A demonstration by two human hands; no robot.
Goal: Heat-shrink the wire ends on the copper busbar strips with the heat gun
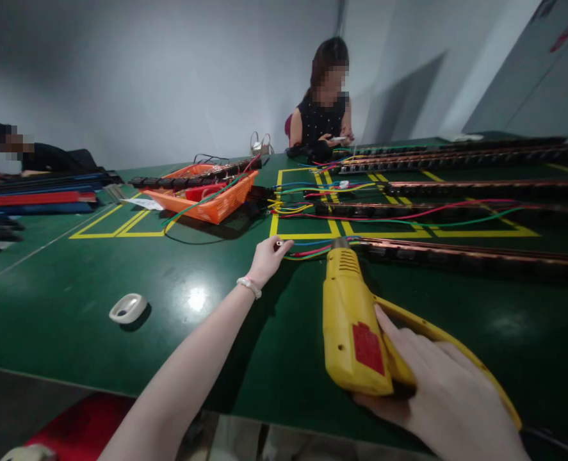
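My right hand (449,384) is wrapped round the handle of a yellow heat gun (353,326) with a red label. The gun's metal nozzle points away from me, close to a bundle of blue, red, green and yellow wires (311,252). Those wires come out of the near end of a long copper-and-black bar (456,253). With fingers pinched, my left hand (267,261) holds the left ends of the wires; a small terminal-like tip shows by the thumb. A bracelet circles the left wrist.
An orange basket (211,210) holding dark strips and red parts stands beyond my left hand. More long bars (485,187) with wires lie at the right. A white oval object (128,308) sits on the green table (63,320). Two people sit across and at left.
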